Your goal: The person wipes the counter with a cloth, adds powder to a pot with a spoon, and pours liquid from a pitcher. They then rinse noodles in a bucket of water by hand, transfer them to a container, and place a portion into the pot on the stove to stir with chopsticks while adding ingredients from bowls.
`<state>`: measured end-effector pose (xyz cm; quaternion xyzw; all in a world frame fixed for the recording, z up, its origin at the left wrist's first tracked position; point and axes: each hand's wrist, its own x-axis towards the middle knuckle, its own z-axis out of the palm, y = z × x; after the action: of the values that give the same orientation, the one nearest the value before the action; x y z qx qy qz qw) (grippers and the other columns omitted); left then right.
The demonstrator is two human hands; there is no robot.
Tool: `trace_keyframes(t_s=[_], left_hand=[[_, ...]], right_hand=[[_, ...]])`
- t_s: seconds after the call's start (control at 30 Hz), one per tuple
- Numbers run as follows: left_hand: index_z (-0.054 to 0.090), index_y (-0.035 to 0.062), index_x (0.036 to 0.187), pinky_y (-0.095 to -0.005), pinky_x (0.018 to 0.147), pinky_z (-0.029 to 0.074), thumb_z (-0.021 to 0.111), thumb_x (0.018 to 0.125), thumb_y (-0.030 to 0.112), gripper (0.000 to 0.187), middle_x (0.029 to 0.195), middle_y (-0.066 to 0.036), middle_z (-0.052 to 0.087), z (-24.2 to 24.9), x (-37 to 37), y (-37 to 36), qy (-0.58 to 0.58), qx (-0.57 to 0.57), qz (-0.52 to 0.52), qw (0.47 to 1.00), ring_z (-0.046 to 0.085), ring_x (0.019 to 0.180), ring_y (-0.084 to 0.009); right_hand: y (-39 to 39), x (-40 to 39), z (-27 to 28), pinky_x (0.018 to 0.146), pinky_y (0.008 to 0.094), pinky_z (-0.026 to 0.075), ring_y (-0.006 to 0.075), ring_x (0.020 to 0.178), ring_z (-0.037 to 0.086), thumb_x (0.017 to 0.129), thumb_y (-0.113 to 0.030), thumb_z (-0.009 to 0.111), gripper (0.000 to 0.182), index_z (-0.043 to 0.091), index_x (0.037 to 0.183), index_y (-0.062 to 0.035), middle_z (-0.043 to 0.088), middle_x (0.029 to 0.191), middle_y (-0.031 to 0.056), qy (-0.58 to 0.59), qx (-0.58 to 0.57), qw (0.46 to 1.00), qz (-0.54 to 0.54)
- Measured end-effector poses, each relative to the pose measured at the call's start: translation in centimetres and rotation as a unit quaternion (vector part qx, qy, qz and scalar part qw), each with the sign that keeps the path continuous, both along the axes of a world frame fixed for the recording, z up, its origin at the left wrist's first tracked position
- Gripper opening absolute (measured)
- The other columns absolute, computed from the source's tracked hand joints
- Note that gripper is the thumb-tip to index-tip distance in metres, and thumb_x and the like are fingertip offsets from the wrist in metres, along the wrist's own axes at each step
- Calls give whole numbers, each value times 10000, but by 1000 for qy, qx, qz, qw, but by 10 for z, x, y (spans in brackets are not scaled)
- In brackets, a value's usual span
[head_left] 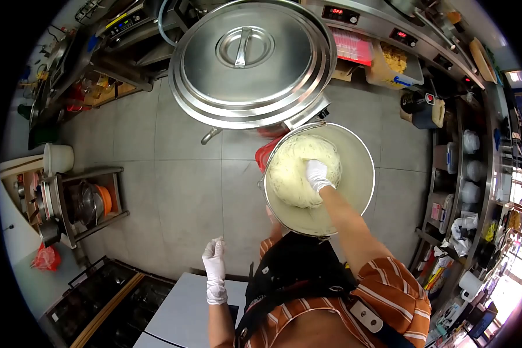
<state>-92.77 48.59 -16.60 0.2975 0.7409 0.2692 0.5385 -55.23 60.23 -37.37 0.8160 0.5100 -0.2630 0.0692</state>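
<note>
A large pale bucket [359, 174] with a metal rim and wire handle stands in front of me. Inside it lies a thick, light yellow dough-like mass [293, 174] with dark green flecks. My right hand [316, 172], in a white glove, presses into this mass. Its fingers are curled and partly sunk in, so their tips are hidden. Outside the bucket, to the left, my left hand [214, 261] is raised in a white glove. Its fingers are drawn together, with bits of residue on the tips and no object visible in them.
Beyond the bucket stands a big steel vessel with a lid [243, 75] and a spout. A red container [267, 153] sits beside the bucket. Shelves [446, 191] line the right side, and a low rack [98, 203] with bowls is at left. A grey table [182, 307] is near my left arm.
</note>
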Motion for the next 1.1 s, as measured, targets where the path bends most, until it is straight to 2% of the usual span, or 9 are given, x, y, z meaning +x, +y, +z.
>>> trace_keyframes(t_s=[0.13, 0.37, 0.6, 0.77, 0.87, 0.9, 0.93, 1.0, 1.1], left_hand=[[614, -15, 1064, -231, 764, 464, 548, 930, 182, 248, 915, -28, 618, 16, 18, 36, -29, 98, -36, 994, 564, 813, -97], [609, -20, 1080, -248, 813, 468, 560, 910, 121, 226, 962, -62, 606, 95, 100, 116, -51, 297, -237, 924, 573, 870, -127], [619, 12, 1076, -260, 789, 471, 589, 875, 115, 228, 979, -76, 598, 177, 165, 149, -62, 361, -389, 845, 585, 859, -135], [598, 21, 1116, -274, 811, 462, 592, 857, 108, 273, 1002, -84, 600, 215, 189, 155, -84, 438, -457, 769, 588, 888, -148], [442, 28, 1312, -315, 995, 370, 614, 844, 131, 510, 1274, -129, 514, 232, 198, 155, -220, 393, -454, 768, 486, 1173, -201], [401, 28, 1346, -334, 1042, 335, 632, 829, 141, 578, 1317, -146, 479, 238, 200, 156, -275, 395, -454, 750, 446, 1235, -226], [291, 25, 1407, -347, 1084, 271, 690, 772, 128, 757, 1385, -154, 404, 245, 201, 159, -296, 397, -471, 730, 376, 1290, -233], [261, 21, 1417, -349, 1089, 259, 713, 745, 126, 817, 1394, -162, 388, 254, 210, 154, -317, 407, -472, 715, 369, 1294, -240], [239, 11, 1418, -348, 1079, 270, 750, 696, 113, 891, 1391, -171, 382, 265, 223, 141, -353, 402, -481, 694, 370, 1290, -252]], right_hand=[[4, 22, 63, 753, 392, 509, 337, 831, 637, 782, -195, 553, 181, 702, 872, -144, 665, 898, 138, 18, 23, 999, 17], [-5, 43, 270, 682, 406, 500, 343, 718, 628, 789, -296, 624, 223, 696, 772, -86, 643, 751, 171, 96, 157, 982, 47], [-20, 32, 448, 618, 397, 484, 333, 645, 609, 787, -258, 617, 209, 683, 751, -63, 616, 681, 168, 105, 296, 942, 117], [-31, 21, 559, 557, 330, 455, 200, 517, 564, 795, -240, 630, 225, 692, 800, -24, 608, 613, 147, 167, 366, 906, 129], [-40, 10, 616, 580, 301, 463, 131, 586, 582, 779, -244, 646, 246, 702, 813, -7, 640, 639, 93, 179, 387, 897, 116], [-44, 8, 636, 603, 227, 443, 45, 632, 529, 833, -242, 648, 240, 690, 829, -6, 614, 664, -18, 109, 354, 922, 113], [-47, 5, 650, 609, 226, 444, 46, 641, 531, 834, -247, 643, 238, 690, 839, -13, 616, 680, -21, 115, 367, 916, 113], [-65, -11, 694, 591, 246, 454, 107, 637, 565, 821, -271, 620, 265, 697, 851, -19, 635, 697, 30, 163, 344, 921, 86], [-81, -28, 708, 532, 231, 399, 102, 583, 526, 747, -287, 642, 271, 706, 772, -26, 611, 633, 34, 102, 410, 898, 120]])
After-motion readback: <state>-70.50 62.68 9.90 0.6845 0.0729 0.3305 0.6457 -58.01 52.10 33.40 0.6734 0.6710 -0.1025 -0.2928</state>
